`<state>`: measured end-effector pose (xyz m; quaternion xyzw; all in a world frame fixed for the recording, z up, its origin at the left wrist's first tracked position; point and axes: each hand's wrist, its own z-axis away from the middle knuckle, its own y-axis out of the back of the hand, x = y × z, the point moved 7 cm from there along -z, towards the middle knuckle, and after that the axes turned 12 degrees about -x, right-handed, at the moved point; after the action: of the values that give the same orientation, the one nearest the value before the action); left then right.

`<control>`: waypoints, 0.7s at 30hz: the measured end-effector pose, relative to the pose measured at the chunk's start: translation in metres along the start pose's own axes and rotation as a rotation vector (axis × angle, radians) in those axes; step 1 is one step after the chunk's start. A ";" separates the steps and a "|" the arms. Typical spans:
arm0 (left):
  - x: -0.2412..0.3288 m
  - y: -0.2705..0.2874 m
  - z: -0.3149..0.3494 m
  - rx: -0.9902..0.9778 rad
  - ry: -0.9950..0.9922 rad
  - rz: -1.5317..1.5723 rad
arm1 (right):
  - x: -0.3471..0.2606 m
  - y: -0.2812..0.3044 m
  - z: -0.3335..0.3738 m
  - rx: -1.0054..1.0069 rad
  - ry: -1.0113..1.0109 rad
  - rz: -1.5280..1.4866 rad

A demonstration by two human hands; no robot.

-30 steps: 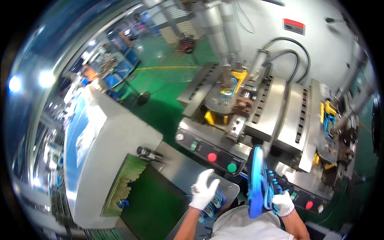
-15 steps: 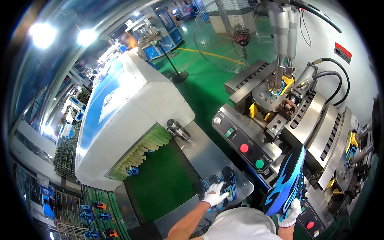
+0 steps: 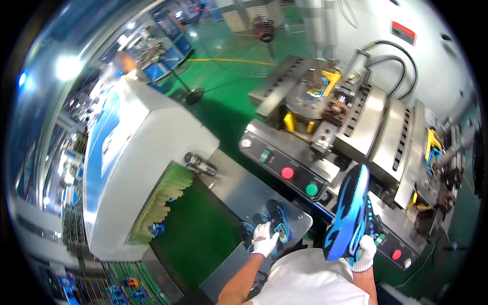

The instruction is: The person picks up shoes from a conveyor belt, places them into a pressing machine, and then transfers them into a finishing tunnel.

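A black-and-blue sneaker (image 3: 346, 213) is held up in my white-gloved right hand (image 3: 365, 254), its black-and-blue sole toward me and its toe pointing up. My fingers close round its lower end and are partly hidden by it. On the metal tabletop, my left hand (image 3: 264, 241), also gloved, lies against another black-and-blue sneaker (image 3: 280, 219). Its thumb stands apart from the fingers, and no grip shows. More dark shoes (image 3: 246, 233) sit close beside this hand, partly covered by it.
A metal press with a control panel (image 3: 286, 161) stands to the right. On the left, a white machine housing (image 3: 147, 147) has a fringed opening over a green conveyor belt (image 3: 198, 229). A dark metallic cylinder (image 3: 199, 163) lies on the metal table edge (image 3: 305, 219). Shoes rest on a rack, lower left.
The view has turned, moving the surroundings left and the press upward. My left hand's fingers have shifted from the shoe's edge to a more spread pose. The right hand keeps the sneaker raised.
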<state>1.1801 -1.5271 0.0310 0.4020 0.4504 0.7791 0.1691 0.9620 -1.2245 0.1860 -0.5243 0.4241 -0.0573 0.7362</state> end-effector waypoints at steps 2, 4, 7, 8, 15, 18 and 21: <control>0.000 0.001 0.003 -0.002 0.025 0.000 | -0.003 -0.026 -0.008 0.195 -0.028 -0.057; -0.003 -0.003 0.003 0.027 0.017 -0.009 | -0.010 -0.029 -0.005 0.194 -0.062 -0.046; -0.004 -0.007 -0.001 -0.013 0.016 -0.015 | -0.011 -0.034 -0.008 0.271 -0.103 -0.029; -0.004 -0.009 -0.001 -0.015 0.008 -0.018 | -0.010 -0.029 -0.005 0.228 -0.085 -0.079; -0.002 -0.002 0.002 -0.054 0.025 -0.021 | -0.011 -0.052 -0.016 0.233 -0.099 -0.144; -0.005 -0.001 0.002 -0.079 0.064 -0.025 | -0.008 -0.036 -0.018 0.206 -0.078 -0.034; -0.001 -0.003 -0.003 -0.010 -0.015 -0.037 | -0.013 -0.001 0.005 0.145 0.029 0.190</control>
<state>1.1781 -1.5276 0.0273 0.3983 0.4526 0.7751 0.1890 0.9575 -1.2146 0.1951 -0.4265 0.4769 -0.0253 0.7681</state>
